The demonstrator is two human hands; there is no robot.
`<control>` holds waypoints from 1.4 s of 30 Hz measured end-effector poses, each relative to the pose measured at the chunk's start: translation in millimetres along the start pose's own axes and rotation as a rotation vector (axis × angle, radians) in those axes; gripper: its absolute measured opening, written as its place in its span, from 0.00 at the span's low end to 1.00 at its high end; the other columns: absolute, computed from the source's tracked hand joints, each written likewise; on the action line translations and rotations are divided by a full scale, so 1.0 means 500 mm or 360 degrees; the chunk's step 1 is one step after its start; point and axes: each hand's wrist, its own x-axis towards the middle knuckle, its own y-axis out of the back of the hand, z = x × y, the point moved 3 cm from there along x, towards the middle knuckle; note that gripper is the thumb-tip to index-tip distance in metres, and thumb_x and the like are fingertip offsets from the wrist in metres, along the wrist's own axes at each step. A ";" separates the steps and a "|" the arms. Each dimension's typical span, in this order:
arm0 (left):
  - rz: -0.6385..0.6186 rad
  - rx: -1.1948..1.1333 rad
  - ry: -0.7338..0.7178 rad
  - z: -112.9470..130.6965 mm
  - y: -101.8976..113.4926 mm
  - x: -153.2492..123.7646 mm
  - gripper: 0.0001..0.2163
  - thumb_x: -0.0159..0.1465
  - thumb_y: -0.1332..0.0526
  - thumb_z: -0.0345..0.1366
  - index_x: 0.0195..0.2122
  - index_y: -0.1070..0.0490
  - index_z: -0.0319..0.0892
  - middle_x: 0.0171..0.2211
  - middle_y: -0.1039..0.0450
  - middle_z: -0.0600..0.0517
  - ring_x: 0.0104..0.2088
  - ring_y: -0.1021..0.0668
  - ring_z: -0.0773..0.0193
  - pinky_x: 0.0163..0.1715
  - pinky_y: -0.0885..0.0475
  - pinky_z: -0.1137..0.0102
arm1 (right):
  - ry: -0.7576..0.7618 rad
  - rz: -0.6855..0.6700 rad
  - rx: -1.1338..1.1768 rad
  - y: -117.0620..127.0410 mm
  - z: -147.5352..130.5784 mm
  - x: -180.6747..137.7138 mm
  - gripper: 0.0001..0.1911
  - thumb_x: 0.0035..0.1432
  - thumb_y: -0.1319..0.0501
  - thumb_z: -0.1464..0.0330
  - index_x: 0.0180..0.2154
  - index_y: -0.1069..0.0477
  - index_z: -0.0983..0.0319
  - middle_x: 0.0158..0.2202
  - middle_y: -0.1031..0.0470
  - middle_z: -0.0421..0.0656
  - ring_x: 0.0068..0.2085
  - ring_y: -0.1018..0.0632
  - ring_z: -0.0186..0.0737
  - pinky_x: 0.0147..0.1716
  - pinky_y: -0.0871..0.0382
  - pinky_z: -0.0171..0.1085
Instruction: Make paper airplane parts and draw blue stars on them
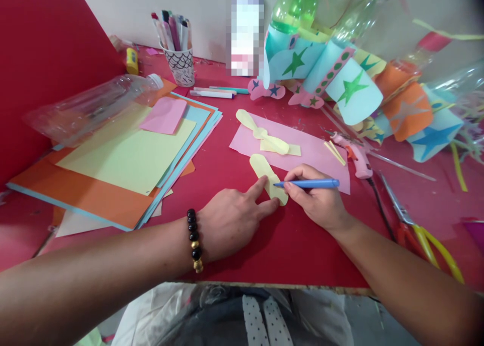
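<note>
A rounded pale yellow paper strip (258, 166) lies flat on the red table. My left hand (231, 216) rests beside it, with the index and middle fingers spread and pressing on its lower half. In my right hand (320, 200) is a blue marker (321, 183), pinched like a pen, its tip on or just over the strip between those two fingers. Beyond my hands, a twisted yellow paper propeller (260, 132) and a small yellow rectangle (294, 150) lie on a pink paper sheet (242, 136), along with thin yellow strips (335, 153).
At left, a clear plastic bottle (94, 104) lies on stacked coloured paper (128, 159). A patterned cup (179, 66) of markers stands behind. Decorated bottles (298, 58) fill the back right. A pink glue gun (359, 159) and yellow-and-red scissors (423, 235) lie at right.
</note>
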 end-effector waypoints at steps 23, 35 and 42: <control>-0.0010 0.0030 -0.0010 0.000 -0.003 0.001 0.27 0.64 0.49 0.30 0.65 0.46 0.55 0.67 0.49 0.40 0.22 0.23 0.66 0.20 0.32 0.69 | 0.0079 -0.0179 0.0063 0.003 -0.008 -0.006 0.05 0.57 0.40 0.70 0.29 0.32 0.61 0.21 0.34 0.36 0.22 0.36 0.31 0.21 0.42 0.33; -0.0021 0.0054 -0.0012 0.000 -0.002 0.000 0.28 0.64 0.48 0.29 0.65 0.46 0.57 0.67 0.50 0.37 0.20 0.25 0.69 0.20 0.34 0.71 | -0.0002 0.0041 -0.0002 0.003 -0.001 0.001 0.03 0.58 0.39 0.69 0.32 0.31 0.61 0.24 0.31 0.38 0.24 0.32 0.32 0.24 0.38 0.33; -0.0028 0.0023 0.0006 0.000 -0.002 0.000 0.28 0.65 0.49 0.30 0.65 0.46 0.57 0.67 0.50 0.37 0.21 0.25 0.69 0.21 0.32 0.70 | 0.0007 0.0003 -0.0007 -0.001 0.003 0.000 0.04 0.59 0.39 0.68 0.32 0.31 0.61 0.23 0.32 0.36 0.22 0.34 0.31 0.22 0.39 0.32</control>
